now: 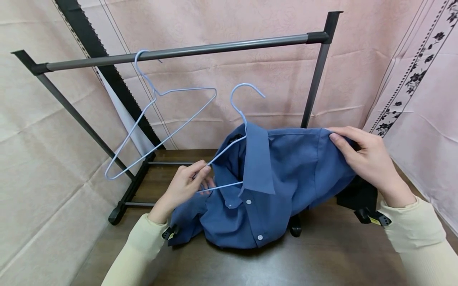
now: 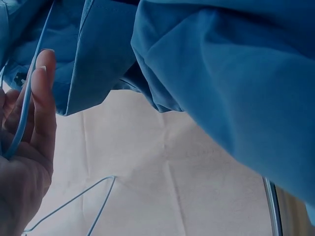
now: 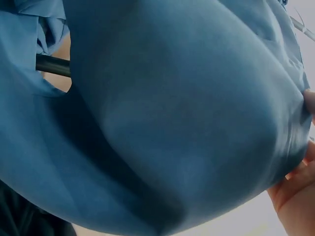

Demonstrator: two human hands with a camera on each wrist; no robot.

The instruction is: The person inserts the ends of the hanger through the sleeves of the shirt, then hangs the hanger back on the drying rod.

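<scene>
A blue button-up shirt (image 1: pixel 297 167) hangs partly over a light-blue wire hanger (image 1: pixel 244 84), whose hook rises above the collar. The hanger's right shoulder is hidden inside the shirt. My left hand (image 1: pixel 187 182) pinches the hanger's bare left end between thumb and fingers. In the left wrist view, the hanger wire (image 2: pixel 24 105) runs along the fingers. At the shirt's right shoulder, my right hand (image 1: pixel 368 157) pinches the fabric near the sleeve seam. Blue cloth (image 3: pixel 192 98) fills most of the right wrist view.
A dark clothes rack (image 1: pixel 214 48) stands behind the shirt. Another light-blue hanger (image 1: pixel 193 89) hangs from its rail, left of the shirt. Below is a brown wooden tabletop (image 1: pixel 322 254). Pale pink cloth (image 1: pixel 279 75) covers the back and sides.
</scene>
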